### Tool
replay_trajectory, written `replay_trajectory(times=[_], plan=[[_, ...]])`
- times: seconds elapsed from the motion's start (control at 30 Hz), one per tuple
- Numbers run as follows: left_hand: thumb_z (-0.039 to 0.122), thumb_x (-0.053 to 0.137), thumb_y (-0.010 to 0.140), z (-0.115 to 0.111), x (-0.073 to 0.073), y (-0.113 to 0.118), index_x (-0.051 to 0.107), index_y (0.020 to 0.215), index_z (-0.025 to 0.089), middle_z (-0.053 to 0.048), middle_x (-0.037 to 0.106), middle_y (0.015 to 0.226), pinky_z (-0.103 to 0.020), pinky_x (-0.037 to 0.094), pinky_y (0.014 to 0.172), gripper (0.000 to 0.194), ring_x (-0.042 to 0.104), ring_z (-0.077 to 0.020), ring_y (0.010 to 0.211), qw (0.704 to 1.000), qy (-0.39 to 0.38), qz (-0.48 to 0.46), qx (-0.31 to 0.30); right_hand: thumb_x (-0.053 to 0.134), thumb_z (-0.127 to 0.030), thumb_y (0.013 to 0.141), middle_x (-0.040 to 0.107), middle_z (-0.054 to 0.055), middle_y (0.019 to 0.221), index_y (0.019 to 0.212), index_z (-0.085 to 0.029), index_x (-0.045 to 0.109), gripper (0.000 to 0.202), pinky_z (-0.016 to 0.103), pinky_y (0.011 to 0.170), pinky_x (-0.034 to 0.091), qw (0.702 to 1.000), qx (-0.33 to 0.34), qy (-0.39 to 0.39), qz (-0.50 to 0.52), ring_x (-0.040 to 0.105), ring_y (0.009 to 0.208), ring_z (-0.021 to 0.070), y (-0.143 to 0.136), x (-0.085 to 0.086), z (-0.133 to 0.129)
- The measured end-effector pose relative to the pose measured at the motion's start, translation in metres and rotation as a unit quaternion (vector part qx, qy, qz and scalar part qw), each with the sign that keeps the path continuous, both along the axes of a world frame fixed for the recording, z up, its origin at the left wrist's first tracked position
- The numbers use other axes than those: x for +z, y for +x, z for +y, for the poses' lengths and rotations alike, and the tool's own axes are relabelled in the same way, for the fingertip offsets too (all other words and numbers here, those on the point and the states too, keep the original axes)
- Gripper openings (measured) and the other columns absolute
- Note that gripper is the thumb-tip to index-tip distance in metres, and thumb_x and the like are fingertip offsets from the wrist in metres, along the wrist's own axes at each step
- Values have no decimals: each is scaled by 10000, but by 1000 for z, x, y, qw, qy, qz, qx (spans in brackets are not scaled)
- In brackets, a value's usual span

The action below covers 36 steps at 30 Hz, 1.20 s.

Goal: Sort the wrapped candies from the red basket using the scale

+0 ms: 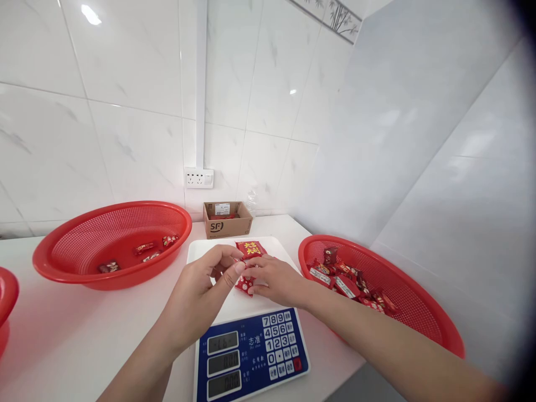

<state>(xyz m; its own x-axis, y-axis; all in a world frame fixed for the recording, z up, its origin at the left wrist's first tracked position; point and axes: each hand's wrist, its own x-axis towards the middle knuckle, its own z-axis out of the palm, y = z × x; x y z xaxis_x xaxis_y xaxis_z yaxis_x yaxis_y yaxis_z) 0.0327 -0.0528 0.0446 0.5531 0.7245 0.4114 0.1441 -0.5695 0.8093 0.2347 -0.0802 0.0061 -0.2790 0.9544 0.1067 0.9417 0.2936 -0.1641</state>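
Note:
Both hands meet above the white pan point(226, 310) of a weighing scale. My left hand point(209, 285) is closed, thumb and index finger pressed together; anything between them is too small to make out. My right hand point(274, 279) reaches in from the right, its fingers slightly apart over small red packets point(244, 286) and partly covering them. Just behind the fingers is a red packet with yellow characters point(251, 249). The scale's blue panel point(253, 352), with number keys and three displays, faces me below the hands.
A red basket point(113, 209) with a few wrapped pieces stands left; another point(422, 290) on the right holds several red packets. A cardboard box point(230, 228) and clear bottle point(252, 200) stand behind. Part of a third basket point(6, 290) shows at the left edge.

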Motion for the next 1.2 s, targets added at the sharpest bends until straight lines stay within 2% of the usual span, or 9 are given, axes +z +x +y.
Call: replay_trajectory(times=[0.17,0.33,0.47,0.53,0.7,0.83,0.9,1.0,1.2], plan=[[411,461,834,-1,2,-2,563,932,230,23,609,730,-232,462,613,230,575,-120,697,1000,4,-5,9,487,-167,816,579,35,1170,1066,-260,639,307,368,831,444,997,-48,25,-51,517,1006,223,8,-3,1],[425,457,831,0,3,-3,568,928,232,24,603,714,-228,456,587,242,570,-120,685,1000,3,-5,15,442,-249,845,503,51,1282,1215,-271,539,383,374,897,405,988,-157,12,2,449,1141,232,19,2,-6],[434,456,830,0,2,-2,564,919,238,26,600,718,-220,448,569,241,567,-119,688,1000,2,2,15,421,-280,845,599,103,1147,1204,-209,550,388,390,852,416,967,-251,-8,30,503,1083,264,27,1,-11],[437,458,829,-1,2,-2,563,923,241,26,603,727,-216,442,559,241,568,-119,696,1000,1,8,14,452,-306,829,630,107,1098,1167,-198,582,378,374,834,427,967,-251,-27,39,545,1035,259,29,-2,-13],[436,455,833,-2,1,-1,561,929,242,21,602,744,-208,427,538,241,549,-116,686,1000,6,19,12,466,-314,831,607,30,1161,1163,-258,580,355,265,887,400,974,-218,-35,58,538,1070,171,28,-6,-15],[437,454,835,-2,1,-1,556,943,242,19,601,751,-209,433,553,245,549,-119,698,1000,5,22,12,351,-255,883,578,93,1183,1168,-192,574,367,316,884,387,967,-252,-9,27,501,1095,218,38,-5,-13],[438,453,835,-2,1,-2,555,947,241,17,601,751,-212,436,557,249,552,-122,702,1000,5,23,14,344,-214,878,599,128,1125,1140,-160,594,365,338,847,397,963,-268,-11,5,528,1042,243,44,-5,-12],[441,448,835,-2,1,-2,558,942,237,11,600,749,-219,438,556,255,556,-129,700,1000,7,23,17,392,-189,850,624,118,1048,1110,-178,612,340,319,790,414,963,-268,-22,-15,563,970,238,47,-8,-12],[437,451,834,-1,1,-2,560,940,238,11,603,745,-224,446,562,251,560,-130,702,1000,9,21,12,368,-212,868,619,87,1068,1147,-217,589,356,305,786,429,972,-235,-3,-7,571,973,218,33,-8,-12]])
